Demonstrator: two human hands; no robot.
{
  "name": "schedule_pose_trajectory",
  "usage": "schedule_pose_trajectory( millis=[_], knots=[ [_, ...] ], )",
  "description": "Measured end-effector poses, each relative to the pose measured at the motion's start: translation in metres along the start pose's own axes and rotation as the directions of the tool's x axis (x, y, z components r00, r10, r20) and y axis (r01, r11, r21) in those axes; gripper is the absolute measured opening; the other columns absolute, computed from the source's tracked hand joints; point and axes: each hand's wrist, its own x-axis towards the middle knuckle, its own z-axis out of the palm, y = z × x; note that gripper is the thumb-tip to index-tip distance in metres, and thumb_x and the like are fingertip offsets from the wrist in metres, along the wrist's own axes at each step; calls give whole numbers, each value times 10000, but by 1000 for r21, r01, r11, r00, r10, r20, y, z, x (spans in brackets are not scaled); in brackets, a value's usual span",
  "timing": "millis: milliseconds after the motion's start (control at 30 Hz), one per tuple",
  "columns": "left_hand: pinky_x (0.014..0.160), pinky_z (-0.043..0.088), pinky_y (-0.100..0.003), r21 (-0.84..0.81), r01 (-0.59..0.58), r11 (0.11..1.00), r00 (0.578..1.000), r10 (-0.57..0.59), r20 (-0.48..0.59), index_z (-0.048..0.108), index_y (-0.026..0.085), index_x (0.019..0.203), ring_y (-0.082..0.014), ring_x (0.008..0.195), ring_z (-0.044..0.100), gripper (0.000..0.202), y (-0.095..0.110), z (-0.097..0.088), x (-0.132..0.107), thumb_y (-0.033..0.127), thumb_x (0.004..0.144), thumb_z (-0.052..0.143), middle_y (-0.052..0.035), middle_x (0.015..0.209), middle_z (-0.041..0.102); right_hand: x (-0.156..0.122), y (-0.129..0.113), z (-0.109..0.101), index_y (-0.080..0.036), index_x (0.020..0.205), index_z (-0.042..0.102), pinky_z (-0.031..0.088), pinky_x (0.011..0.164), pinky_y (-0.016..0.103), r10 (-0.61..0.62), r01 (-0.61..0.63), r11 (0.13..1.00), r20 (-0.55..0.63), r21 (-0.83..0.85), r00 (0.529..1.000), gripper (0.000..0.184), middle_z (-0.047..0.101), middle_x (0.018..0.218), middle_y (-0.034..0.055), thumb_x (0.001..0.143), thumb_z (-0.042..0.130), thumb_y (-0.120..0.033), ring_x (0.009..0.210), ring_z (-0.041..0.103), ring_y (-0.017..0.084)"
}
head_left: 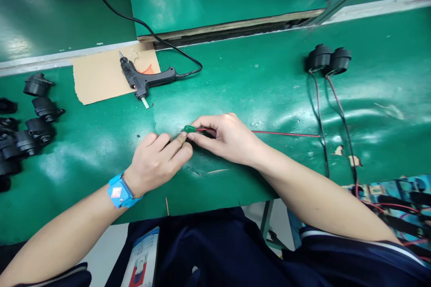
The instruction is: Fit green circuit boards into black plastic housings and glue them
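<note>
Between my two hands is a small green circuit board [190,128], raised slightly over the green mat. My left hand [158,159], with a blue strap at the wrist, pinches the board's left side between its fingers. The thumb and forefinger of my right hand [229,136] close on the board's right end, where a red wire [286,133] leaves it. That wire passes behind my right hand and stretches right across the table. What the curled fingers cover of the board cannot be seen.
A black glue gun [148,80] lies on a cardboard piece [97,76], its black cord [161,41] running up and left. Several black round housings [40,130] sit at the left. Two more wired housings [319,58] stand at the right, near wired parts [404,206] at the edge.
</note>
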Motion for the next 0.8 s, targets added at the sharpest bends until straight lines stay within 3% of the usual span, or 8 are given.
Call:
schedule_pose_trajectory(
  millis=[67, 133, 267, 633, 800],
  knots=[
    [595, 375, -361, -17, 17, 1000, 1000, -17, 6, 646, 219, 964, -181, 732, 630, 113, 1, 0, 1, 139, 963, 567, -23, 1052, 785, 1, -1, 1, -176, 805, 701, 318, 586, 240, -2, 2, 1000, -17, -16, 1000, 220, 617, 649, -33, 916, 604, -339, 550, 446, 85],
    [609, 382, -361, -111, 127, 986, 992, -127, 8, 612, 220, 936, -184, 720, 623, 28, 0, 3, 1, 200, 955, 613, -16, 963, 783, 1, -1, 3, -177, 808, 698, 318, 599, 243, 8, -9, 999, -26, -43, 1000, 191, 627, 659, -28, 909, 605, -311, 558, 460, 89],
    [656, 424, -347, -307, 324, 895, 944, -328, 40, 558, 214, 915, -195, 728, 617, 213, -3, 10, -1, 363, 904, 710, -13, 850, 748, 1, -1, 2, -178, 832, 716, 311, 592, 243, 27, -28, 998, -25, -60, 999, 160, 616, 644, -30, 895, 608, -277, 546, 444, 88],
    [729, 447, -333, -375, 260, 890, 964, -261, 48, 655, 231, 1039, -169, 837, 680, 122, -6, 10, -4, 304, 943, 669, -9, 1062, 781, 1, 4, -4, -164, 835, 714, 298, 550, 248, 24, -24, 1000, 23, -4, 999, 227, 599, 618, -31, 923, 552, -298, 533, 442, 89],
    [690, 430, -340, -318, 214, 924, 976, -215, 31, 668, 229, 1101, -172, 806, 664, 174, -6, 10, -4, 272, 933, 676, -18, 1087, 776, 1, 3, -5, -171, 838, 709, 309, 546, 244, 16, -16, 1000, 30, 6, 999, 214, 574, 584, -43, 920, 550, -289, 509, 429, 85]
  ],
)
